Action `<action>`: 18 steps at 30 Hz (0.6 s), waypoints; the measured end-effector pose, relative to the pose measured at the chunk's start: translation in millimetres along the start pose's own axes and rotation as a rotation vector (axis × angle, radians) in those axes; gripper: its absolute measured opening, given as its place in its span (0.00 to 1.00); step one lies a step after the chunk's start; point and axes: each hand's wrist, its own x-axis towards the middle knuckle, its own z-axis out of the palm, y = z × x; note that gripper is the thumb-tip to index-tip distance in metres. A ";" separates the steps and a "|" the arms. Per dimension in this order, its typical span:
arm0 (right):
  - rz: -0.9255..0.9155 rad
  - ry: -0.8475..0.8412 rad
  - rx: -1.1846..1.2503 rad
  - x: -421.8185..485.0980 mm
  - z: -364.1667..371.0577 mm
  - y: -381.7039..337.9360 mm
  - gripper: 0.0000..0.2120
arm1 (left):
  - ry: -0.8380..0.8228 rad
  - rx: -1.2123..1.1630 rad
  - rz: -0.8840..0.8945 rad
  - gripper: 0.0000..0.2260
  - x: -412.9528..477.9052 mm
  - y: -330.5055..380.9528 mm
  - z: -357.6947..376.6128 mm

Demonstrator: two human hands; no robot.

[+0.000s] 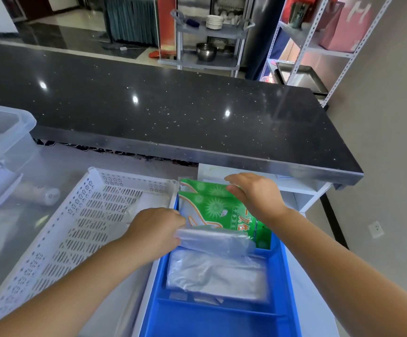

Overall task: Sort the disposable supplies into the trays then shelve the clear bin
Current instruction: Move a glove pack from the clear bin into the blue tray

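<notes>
Hands over the far compartment of the blue tray [280,268], which sits on the counter [58,164] just right of the white perforated tray [58,239]. The left hand [157,231] pinches the near-left end of a rolled pack of clear bags [215,240], fingers closed on the film; the right hand [256,194] lies spread and flat on the far upper edge of the green glove packets [212,205], which lean tilted against the compartment's far wall. The roll's long axis runs left to right, across the tray, touching the green packets behind it and overlapping a flat clear bag pack [215,274] lying in front. The left hand is nearer the roll; the right only steadies the packets. Whether the roll already rests on the tray floor cannot be told, probably not fully. The clear bin [5,132] stands well apart at far left, still holding items.
</notes>
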 end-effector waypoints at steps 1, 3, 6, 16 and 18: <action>-0.010 0.084 0.066 -5.4 -4.9 -3.2 0.11 | 0.012 -0.009 0.004 0.08 4.3 2.3 -0.1; 0.037 0.001 0.290 -19.2 -14.8 -11.5 0.13 | 0.037 -0.013 0.026 0.08 14.7 8.9 -1.5; 0.103 -0.313 0.322 -41.6 -15.9 -20.9 0.21 | 0.072 -0.006 0.060 0.07 32.0 26.1 -5.1; 0.307 -0.305 0.019 -53.6 -3.8 17.1 0.09 | -0.028 -0.432 0.027 0.16 58.2 11.1 7.6; 0.320 -0.348 -0.003 -56.0 7.4 13.8 0.12 | -0.092 -0.428 0.008 0.13 59.5 8.7 18.5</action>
